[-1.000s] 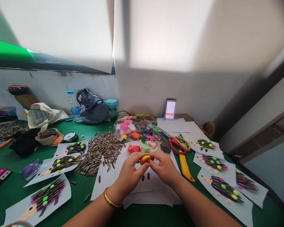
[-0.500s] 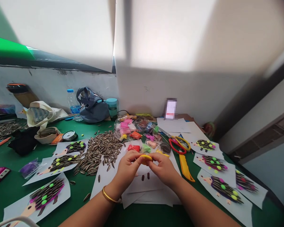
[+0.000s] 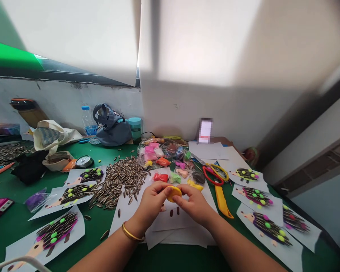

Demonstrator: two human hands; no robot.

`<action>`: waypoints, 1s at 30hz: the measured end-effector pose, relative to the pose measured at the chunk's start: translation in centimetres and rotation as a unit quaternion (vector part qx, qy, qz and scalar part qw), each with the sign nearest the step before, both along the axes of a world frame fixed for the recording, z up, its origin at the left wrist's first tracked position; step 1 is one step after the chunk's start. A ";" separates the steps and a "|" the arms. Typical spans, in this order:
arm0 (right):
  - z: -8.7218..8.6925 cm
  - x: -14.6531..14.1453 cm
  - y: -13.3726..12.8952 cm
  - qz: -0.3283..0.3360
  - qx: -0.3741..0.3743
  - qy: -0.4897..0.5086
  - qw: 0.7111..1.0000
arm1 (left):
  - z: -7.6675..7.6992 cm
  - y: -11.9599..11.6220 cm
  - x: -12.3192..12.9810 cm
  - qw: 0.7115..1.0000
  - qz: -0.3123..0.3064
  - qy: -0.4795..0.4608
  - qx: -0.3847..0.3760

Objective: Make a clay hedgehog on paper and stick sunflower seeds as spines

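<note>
Between both hands is a flattened yellow disc of modelling clay (image 3: 174, 193), held above the white paper (image 3: 184, 230). My left hand (image 3: 153, 200), with a gold bangle at its wrist, pinches the disc's left side. My right hand (image 3: 191, 202) grips its right side, the thumb pressed on the face. Under the hands, two short dark clay pieces (image 3: 174, 212) show on the paper; the rest there is hidden. Just behind lie a red clay packet (image 3: 160, 177) and a yellow clay lump (image 3: 195, 184). To the left is a heap of sunflower seeds (image 3: 124, 181).
Seed-covered hedgehog pictures lie at left (image 3: 56, 234) and right (image 3: 266, 226). Red and yellow scissors (image 3: 214, 174) and a yellow cutter (image 3: 222, 202) sit right of the paper. Bagged clay (image 3: 155, 151), a blue bag (image 3: 113, 130) and a phone (image 3: 205, 131) stand farther back.
The yellow clay has been tilted so that more of its round face shows. My right thumb has shifted onto that face, and the view has moved very slightly.
</note>
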State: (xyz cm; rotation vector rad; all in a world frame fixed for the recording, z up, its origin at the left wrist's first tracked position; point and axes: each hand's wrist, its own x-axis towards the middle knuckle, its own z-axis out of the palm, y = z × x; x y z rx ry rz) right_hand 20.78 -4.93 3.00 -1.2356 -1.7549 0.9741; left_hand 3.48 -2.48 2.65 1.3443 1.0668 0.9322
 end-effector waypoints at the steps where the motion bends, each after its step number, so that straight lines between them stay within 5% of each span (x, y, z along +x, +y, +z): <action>1: 0.0 0.0 0.0 -0.001 0.001 0.000 1.000 | 0.0 0.0 0.0 1.000 -0.003 -0.008 0.006; 6: -0.2 -0.2 0.1 -0.026 0.015 -0.049 0.998 | -0.2 0.1 0.0 0.998 -0.025 0.015 0.060; 13: 0.0 0.0 0.0 -0.049 0.008 -0.024 0.998 | -0.1 -0.1 0.1 0.999 -0.019 -0.025 -0.011; 24: 0.0 0.0 0.0 -0.008 0.039 -0.027 0.999 | 0.1 -0.1 0.1 0.992 -0.020 0.007 0.123; 30: -0.4 -0.1 0.1 -0.039 0.061 -0.084 0.994 | 0.1 0.0 -0.1 0.978 -0.034 0.040 0.204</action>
